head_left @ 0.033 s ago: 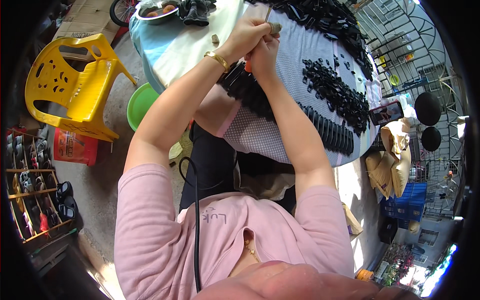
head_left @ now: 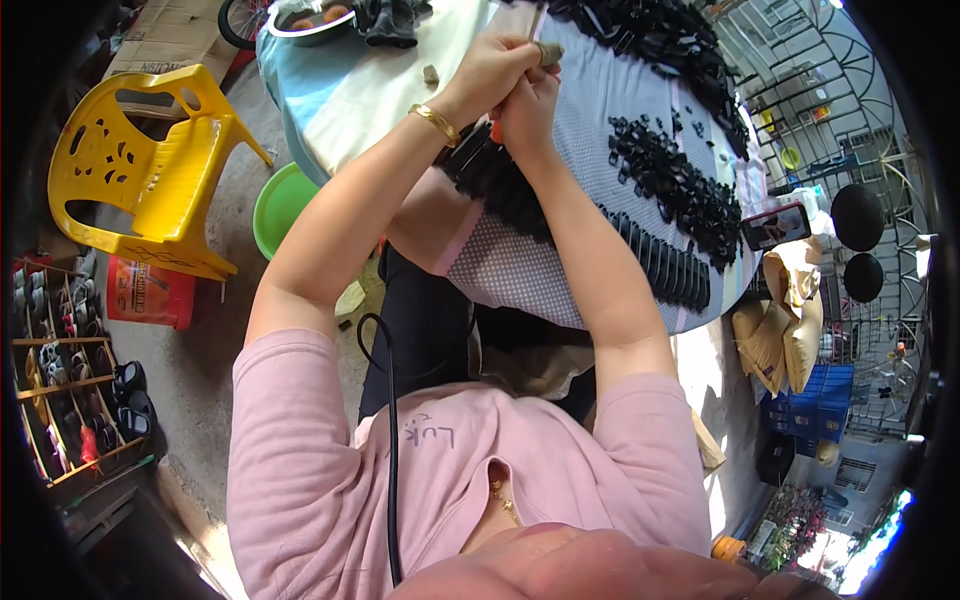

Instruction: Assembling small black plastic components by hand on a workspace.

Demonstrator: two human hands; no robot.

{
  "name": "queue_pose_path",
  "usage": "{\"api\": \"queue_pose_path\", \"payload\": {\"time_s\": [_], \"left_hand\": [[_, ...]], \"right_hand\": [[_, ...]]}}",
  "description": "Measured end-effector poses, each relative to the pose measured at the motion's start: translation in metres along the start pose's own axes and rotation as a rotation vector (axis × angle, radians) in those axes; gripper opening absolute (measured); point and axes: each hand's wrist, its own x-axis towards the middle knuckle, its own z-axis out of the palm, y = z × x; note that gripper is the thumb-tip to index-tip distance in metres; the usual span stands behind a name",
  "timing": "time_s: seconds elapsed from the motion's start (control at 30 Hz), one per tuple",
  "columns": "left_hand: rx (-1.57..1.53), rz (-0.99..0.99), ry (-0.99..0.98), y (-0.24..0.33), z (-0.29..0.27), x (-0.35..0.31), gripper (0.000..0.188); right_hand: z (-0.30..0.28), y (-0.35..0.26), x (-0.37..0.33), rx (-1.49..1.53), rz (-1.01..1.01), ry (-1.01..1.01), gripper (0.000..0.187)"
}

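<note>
My left hand point(head_left: 497, 72) and my right hand point(head_left: 528, 108) are pressed together over the far part of a cloth-covered table point(head_left: 480, 262). Both are closed, and their fingers hide most of what lies between them. A greenish-beige finger cover point(head_left: 550, 54) shows at the fingertips. Beyond them rises a thin rod point(head_left: 540, 18); an orange piece point(head_left: 497, 131) peeks out beside my right hand. Beneath my wrists lies a bundle of long black pieces point(head_left: 482, 165). Along the near right edge, similar black pieces point(head_left: 665, 265) stand lined up in a row.
Small black parts point(head_left: 670, 180) are heaped on the right, with a larger black pile point(head_left: 650, 45) farther back. A metal bowl point(head_left: 312, 20) and dark gloves point(head_left: 390, 22) sit far left. Around the table are a yellow chair point(head_left: 170, 180), a green basin point(head_left: 283, 210) and a phone point(head_left: 776, 228).
</note>
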Motion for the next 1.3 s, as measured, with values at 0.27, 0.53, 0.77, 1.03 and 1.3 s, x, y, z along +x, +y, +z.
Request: {"api": "queue_pose_path", "payload": {"time_s": [0.27, 0.53, 0.77, 1.03, 1.3], "left_hand": [[0.017, -0.065, 0.015, 0.021, -0.002, -0.006, 0.026], [-0.002, 0.014, 0.05, 0.008, -0.01, 0.0, 0.026], [-0.032, 0.035, 0.023, 0.01, -0.014, -0.004, 0.029], [0.024, -0.033, 0.041, 0.026, -0.023, -0.006, 0.026], [-0.119, -0.057, 0.085, -0.011, -0.044, 0.005, 0.028]], "right_hand": [[0.004, -0.012, 0.006, 0.106, 0.098, -0.055, 0.033], [0.013, -0.005, 0.008, 0.128, 0.075, -0.039, 0.03], [0.018, 0.006, 0.008, 0.171, 0.078, -0.012, 0.031], [0.025, -0.001, 0.013, 0.091, 0.037, -0.102, 0.03], [0.039, 0.009, 0.012, 0.156, 0.1, -0.016, 0.031]]}}
